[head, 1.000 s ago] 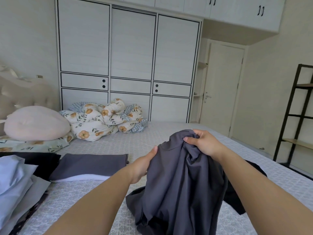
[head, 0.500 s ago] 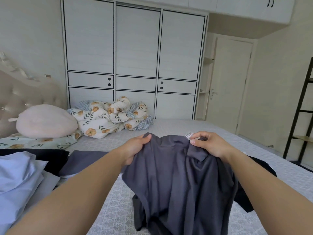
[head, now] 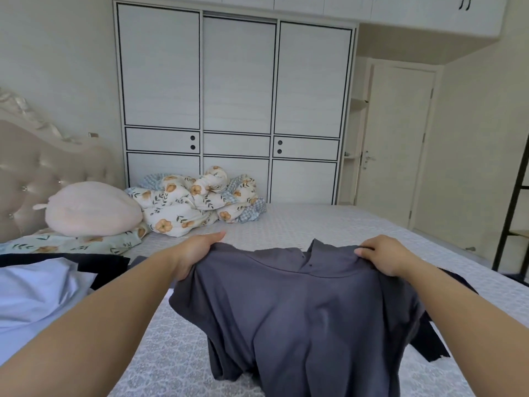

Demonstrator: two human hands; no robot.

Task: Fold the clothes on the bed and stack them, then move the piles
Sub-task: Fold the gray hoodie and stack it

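Note:
A dark grey collared shirt point(head: 303, 316) hangs spread out above the bed point(head: 300, 224), held up by its shoulders. My left hand point(head: 197, 253) grips the left shoulder and my right hand point(head: 383, 256) pinches the right shoulder beside the collar. The shirt's lower part drapes onto the bed. A black garment point(head: 432, 339) lies under and behind the shirt on the right. At the left edge lies a light blue garment point(head: 34, 293) on top of a black one point(head: 103, 265).
A pink plush cushion point(head: 91, 207) and a bundled floral quilt point(head: 194, 204) sit at the head of the bed on the left. A white wardrobe point(head: 237, 110) stands behind the bed, a door point(head: 398, 144) to its right, and a black shelf frame point(head: 512, 213) at the far right.
My hands have moved apart and spread the bunched grey shirt out wide by its shoulders. The camera has shifted, so the folded pile on the left is mostly hidden behind my left arm.

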